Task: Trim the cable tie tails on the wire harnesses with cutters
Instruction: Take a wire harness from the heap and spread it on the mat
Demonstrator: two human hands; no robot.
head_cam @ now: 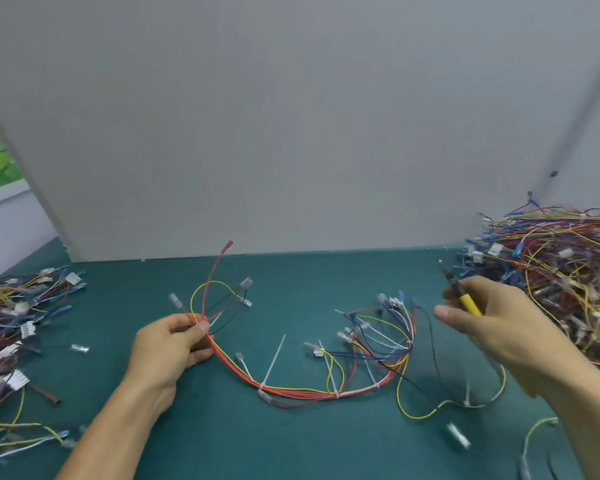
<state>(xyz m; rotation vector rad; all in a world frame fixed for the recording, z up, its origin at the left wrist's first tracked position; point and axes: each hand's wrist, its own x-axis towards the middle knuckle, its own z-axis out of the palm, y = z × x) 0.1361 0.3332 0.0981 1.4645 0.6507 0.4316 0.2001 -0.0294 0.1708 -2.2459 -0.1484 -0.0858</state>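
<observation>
my left hand (174,344) pinches wire harness (302,393) end; rest lies mid worktop (291,278). my right hand (489,317) grips cutters (466,303), up near right edge. i should snip white tie tail (274,358) close to lock, clear of wires.

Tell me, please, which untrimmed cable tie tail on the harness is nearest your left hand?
The leftmost tail, slanting up from the harness right of the left hand; the other tails stand farther right.
</observation>
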